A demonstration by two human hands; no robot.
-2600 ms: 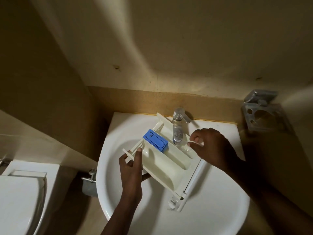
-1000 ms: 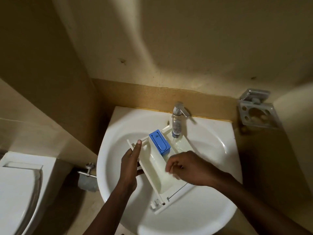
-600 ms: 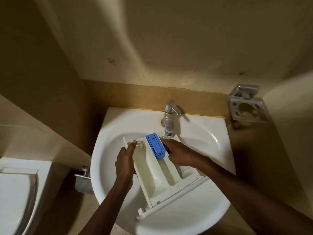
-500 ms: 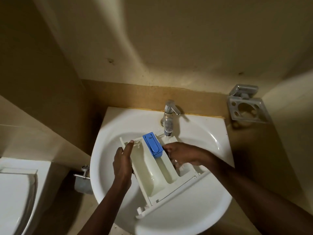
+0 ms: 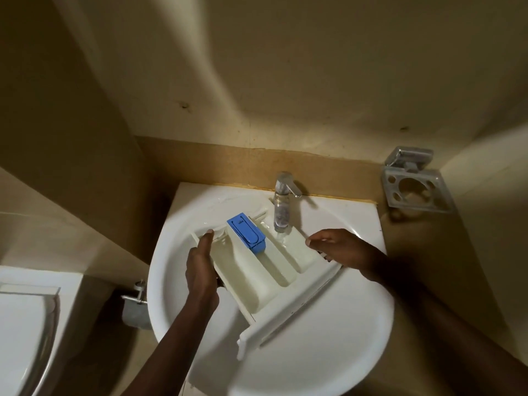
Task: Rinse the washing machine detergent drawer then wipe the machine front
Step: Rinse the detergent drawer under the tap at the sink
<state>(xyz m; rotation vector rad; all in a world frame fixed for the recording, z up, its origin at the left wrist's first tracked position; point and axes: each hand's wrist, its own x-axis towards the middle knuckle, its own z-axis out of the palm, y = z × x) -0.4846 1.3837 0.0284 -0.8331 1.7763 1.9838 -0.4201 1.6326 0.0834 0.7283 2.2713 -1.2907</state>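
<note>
Gripping observed on both sides. The left hand [image 5: 201, 264] clasps the left wall of the cream-white plastic detergent drawer [image 5: 257, 281]. Its thumb lies straight along the rim and its other fingers go under, out of sight. The right hand [image 5: 340, 247] has its fingers curled over the drawer's right wall, near the far end.

The drawer sits slantwise over the bowl of the round white ceramic sink [image 5: 343, 352], with its front panel toward the person and its back end under the tap. Whether it touches the bowl, I cannot tell. A blue plastic insert [image 5: 247, 232] sits in the middle compartment at the far end.

A thin water stream [image 5: 280, 237] falls from the chrome tap [image 5: 283, 195] into the right compartment, just beside the insert.

A square metal toothbrush holder [image 5: 414, 190] hangs on the beige wall to the right of the sink. A white toilet [image 5: 23, 324] stands at lower left, with a grey metal fitting [image 5: 137, 298] between it and the sink.
</note>
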